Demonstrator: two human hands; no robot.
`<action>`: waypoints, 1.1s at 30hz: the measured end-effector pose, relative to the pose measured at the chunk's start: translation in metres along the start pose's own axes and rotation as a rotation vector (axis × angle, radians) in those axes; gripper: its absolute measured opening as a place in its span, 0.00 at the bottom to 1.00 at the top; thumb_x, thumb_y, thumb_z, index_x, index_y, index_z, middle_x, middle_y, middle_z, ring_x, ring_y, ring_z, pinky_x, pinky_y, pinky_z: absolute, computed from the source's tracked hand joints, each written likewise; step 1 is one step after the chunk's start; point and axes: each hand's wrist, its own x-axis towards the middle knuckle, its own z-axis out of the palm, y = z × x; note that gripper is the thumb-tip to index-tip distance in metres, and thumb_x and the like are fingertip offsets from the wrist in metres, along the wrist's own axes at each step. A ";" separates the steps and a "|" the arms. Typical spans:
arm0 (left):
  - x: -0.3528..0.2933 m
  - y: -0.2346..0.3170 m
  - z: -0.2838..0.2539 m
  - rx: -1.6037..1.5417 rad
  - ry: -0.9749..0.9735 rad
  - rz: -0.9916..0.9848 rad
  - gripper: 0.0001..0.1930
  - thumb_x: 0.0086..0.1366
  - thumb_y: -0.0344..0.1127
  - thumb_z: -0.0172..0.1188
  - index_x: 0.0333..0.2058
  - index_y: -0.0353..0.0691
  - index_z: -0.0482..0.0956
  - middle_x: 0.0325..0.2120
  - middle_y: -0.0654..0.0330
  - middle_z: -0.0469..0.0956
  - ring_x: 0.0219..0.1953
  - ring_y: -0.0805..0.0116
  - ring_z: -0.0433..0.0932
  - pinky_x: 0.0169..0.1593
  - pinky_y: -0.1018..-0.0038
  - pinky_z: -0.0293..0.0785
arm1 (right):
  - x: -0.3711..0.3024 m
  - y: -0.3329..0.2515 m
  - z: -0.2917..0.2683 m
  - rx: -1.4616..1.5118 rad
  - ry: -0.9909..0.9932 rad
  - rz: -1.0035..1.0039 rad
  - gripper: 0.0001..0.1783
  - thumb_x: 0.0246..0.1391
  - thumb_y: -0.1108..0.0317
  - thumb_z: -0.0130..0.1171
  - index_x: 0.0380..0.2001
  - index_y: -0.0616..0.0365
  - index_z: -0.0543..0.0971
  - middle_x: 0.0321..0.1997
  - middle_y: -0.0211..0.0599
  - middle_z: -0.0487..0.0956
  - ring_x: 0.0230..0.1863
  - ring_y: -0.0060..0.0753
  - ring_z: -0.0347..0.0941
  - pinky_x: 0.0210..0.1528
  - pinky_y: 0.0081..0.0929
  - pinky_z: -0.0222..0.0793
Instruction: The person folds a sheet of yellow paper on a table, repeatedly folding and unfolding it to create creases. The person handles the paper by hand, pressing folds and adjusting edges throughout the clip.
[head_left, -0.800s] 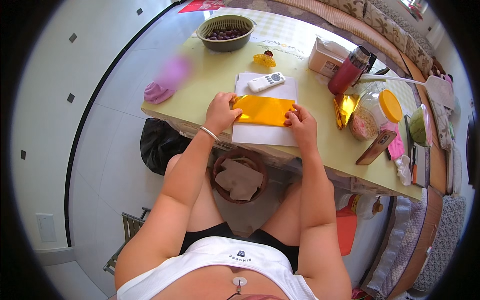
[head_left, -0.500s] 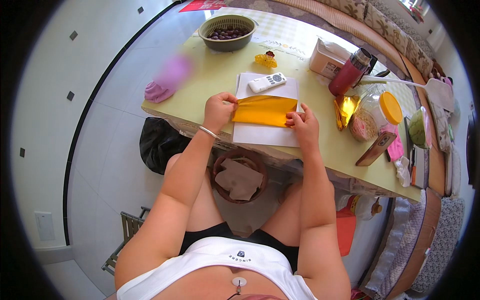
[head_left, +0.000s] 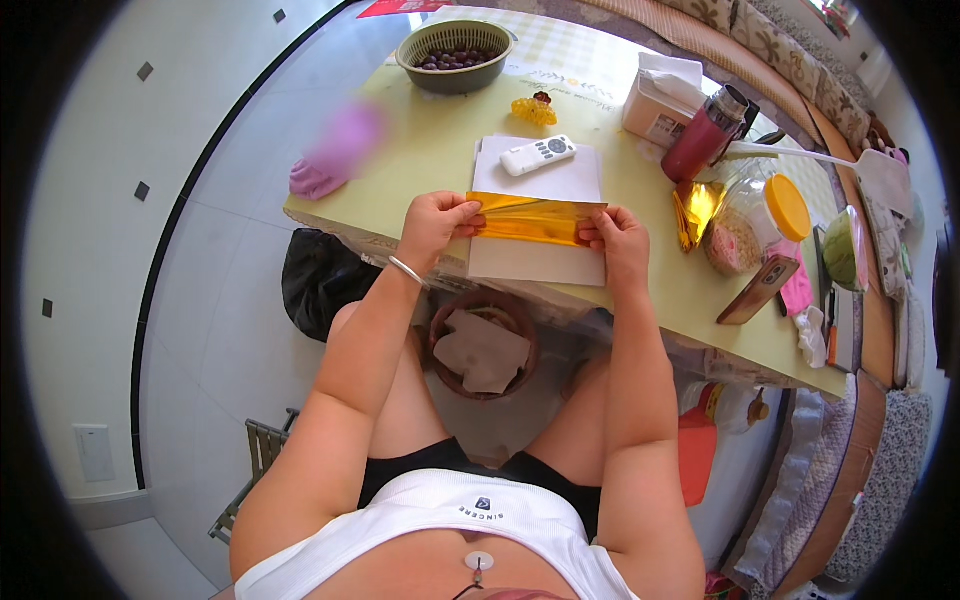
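Note:
A strip of shiny gold foil paper (head_left: 530, 219) is stretched between my two hands, over white paper sheets (head_left: 536, 264) at the table's near edge. My left hand (head_left: 436, 228) pinches its left end between thumb and fingers. The right end is gripped by my right hand (head_left: 620, 243), fingers closed on it. Just beyond the foil, a white remote control (head_left: 538, 155) lies on the sheets. Farther back is a small yellow beaded ornament (head_left: 535, 109) with a dark red top.
On the right stand a dark red thermos (head_left: 704, 135), a tissue box (head_left: 660, 105), crumpled gold foil (head_left: 697, 212), a yellow-lidded jar (head_left: 745, 230) and a propped phone (head_left: 760, 289). A basket of dark round fruit (head_left: 455, 57) sits far left. Below is a bin (head_left: 482, 345).
My right hand has shifted slightly right and down and now grips the foil's end. The foil is drawn tauter and looks narrower, and my left hand is slightly lower.

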 end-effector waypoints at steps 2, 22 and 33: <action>-0.001 0.000 0.001 0.024 -0.001 0.011 0.06 0.67 0.31 0.63 0.35 0.32 0.80 0.30 0.57 0.83 0.32 0.68 0.85 0.38 0.75 0.84 | -0.003 -0.004 0.000 -0.009 -0.003 0.000 0.08 0.62 0.69 0.61 0.34 0.64 0.79 0.27 0.34 0.82 0.25 0.22 0.78 0.28 0.17 0.72; -0.005 -0.004 -0.001 0.777 0.156 0.343 0.11 0.47 0.35 0.72 0.22 0.33 0.82 0.27 0.53 0.76 0.29 0.60 0.78 0.37 0.68 0.76 | -0.012 -0.007 -0.002 -0.751 0.044 -0.052 0.12 0.51 0.61 0.64 0.29 0.60 0.83 0.23 0.35 0.82 0.26 0.29 0.78 0.33 0.28 0.72; -0.004 -0.006 -0.005 0.811 0.122 0.383 0.10 0.47 0.33 0.72 0.21 0.34 0.80 0.26 0.55 0.75 0.28 0.62 0.77 0.36 0.69 0.76 | -0.018 -0.015 -0.001 -0.833 0.009 -0.033 0.13 0.47 0.60 0.63 0.28 0.60 0.82 0.26 0.40 0.82 0.28 0.36 0.78 0.35 0.33 0.73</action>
